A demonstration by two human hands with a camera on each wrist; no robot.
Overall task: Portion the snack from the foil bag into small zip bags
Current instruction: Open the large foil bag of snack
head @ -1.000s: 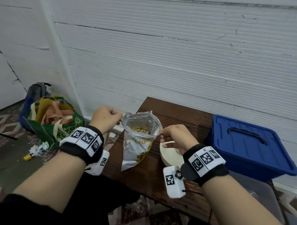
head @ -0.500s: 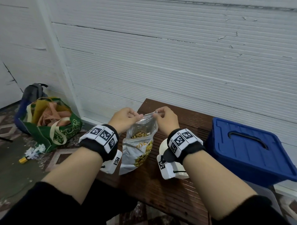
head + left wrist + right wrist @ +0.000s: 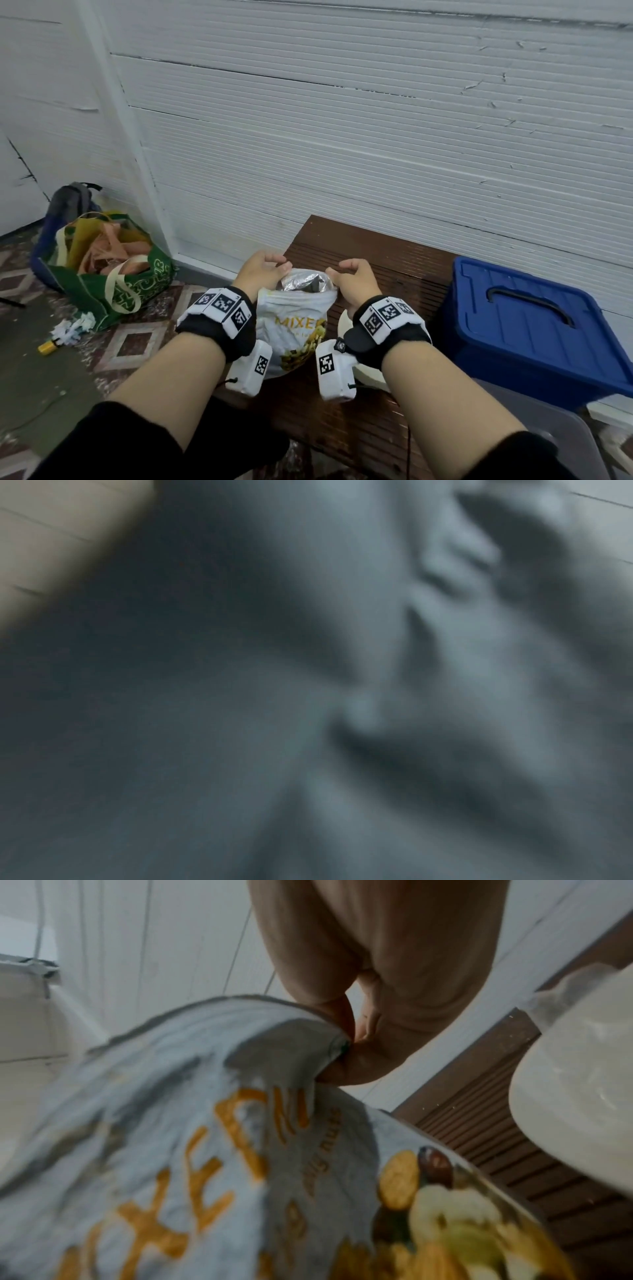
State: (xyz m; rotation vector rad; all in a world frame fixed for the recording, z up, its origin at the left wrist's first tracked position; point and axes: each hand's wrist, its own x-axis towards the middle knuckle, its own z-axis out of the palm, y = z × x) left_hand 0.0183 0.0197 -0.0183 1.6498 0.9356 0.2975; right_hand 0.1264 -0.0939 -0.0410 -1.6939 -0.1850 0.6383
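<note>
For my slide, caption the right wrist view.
Right hand pinching the rim of the white printed foil snack bag above the brown slatted table.

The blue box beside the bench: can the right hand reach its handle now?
Probably not at once: the right hand pinches the rim of the foil bag. Otherwise the way to the handle looks free.
</note>
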